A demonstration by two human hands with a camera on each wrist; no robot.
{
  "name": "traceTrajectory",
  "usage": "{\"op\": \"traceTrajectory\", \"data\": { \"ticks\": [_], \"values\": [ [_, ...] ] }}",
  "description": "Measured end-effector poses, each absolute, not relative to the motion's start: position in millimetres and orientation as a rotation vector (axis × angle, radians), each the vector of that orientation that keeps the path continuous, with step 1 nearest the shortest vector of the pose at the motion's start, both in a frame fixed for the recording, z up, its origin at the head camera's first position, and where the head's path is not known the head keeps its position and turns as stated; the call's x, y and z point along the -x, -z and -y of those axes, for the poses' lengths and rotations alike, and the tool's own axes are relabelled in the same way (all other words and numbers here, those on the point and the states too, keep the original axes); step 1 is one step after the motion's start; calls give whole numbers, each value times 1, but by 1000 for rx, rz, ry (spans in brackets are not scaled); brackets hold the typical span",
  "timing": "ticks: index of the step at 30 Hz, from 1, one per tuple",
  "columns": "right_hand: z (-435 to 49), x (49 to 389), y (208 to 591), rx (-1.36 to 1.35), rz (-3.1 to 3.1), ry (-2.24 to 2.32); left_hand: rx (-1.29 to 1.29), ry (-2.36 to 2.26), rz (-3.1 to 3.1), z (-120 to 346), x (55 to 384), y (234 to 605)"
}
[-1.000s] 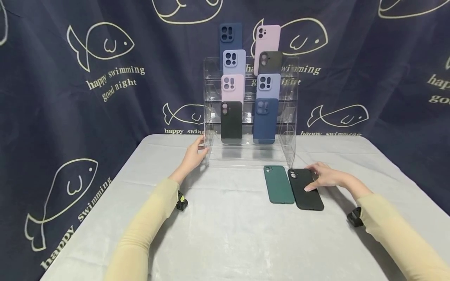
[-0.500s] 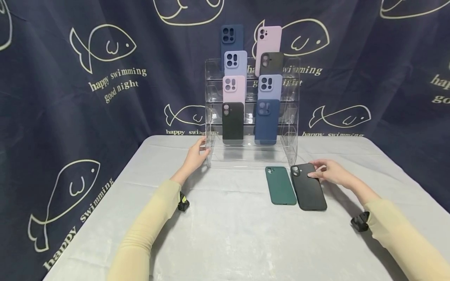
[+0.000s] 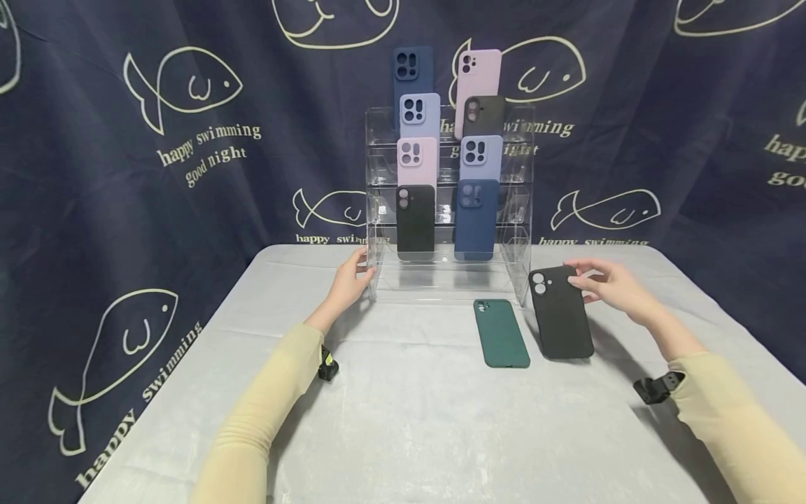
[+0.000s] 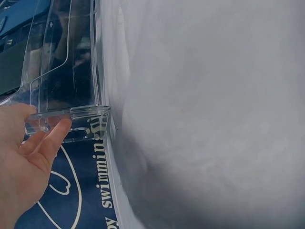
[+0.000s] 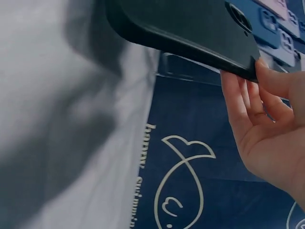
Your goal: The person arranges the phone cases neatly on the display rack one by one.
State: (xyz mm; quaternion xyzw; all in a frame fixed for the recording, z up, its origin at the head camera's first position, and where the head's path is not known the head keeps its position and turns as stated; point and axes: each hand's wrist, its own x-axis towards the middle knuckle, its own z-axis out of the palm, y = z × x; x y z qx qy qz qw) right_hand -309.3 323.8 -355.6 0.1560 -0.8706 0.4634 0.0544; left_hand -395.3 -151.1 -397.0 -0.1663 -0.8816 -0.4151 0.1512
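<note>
My right hand [image 3: 613, 287] pinches a black phone case [image 3: 562, 315] by its upper right edge, thumb on the back face. The case is tilted up off the table, its camera cutouts at the top; the right wrist view shows the dark case [image 5: 190, 33] above the fingers. A green phone case [image 3: 502, 334] lies flat on the table left of it. My left hand [image 3: 348, 281] touches the left side of a clear tiered display stand [image 3: 441, 278]. In the left wrist view, its fingers [image 4: 55, 143] rest against the stand's transparent side panel, fairly straight.
Two columns of phone cases stand on the tiers, with a black case [image 3: 415, 224] and a navy case [image 3: 476, 220] at the front. A grey-white cloth covers the table [image 3: 403, 420]. Behind hangs a navy curtain [image 3: 252, 210] with fish drawings.
My right hand has lifted the black case from lying flat beside the green one, moving it up, away from me and slightly right. My left hand has stayed at the stand.
</note>
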Motion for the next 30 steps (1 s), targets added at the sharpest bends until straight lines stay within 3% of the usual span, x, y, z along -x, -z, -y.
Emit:
{"op": "traceTrajectory", "data": {
  "ticks": [10,30],
  "values": [
    [-310,315,335,-495,2406,-1485,500,1185,2533,151,396,399],
    [-224,335,315,-492,2161,-1619,503,1151,2528,150,397,398]
  ]
}}
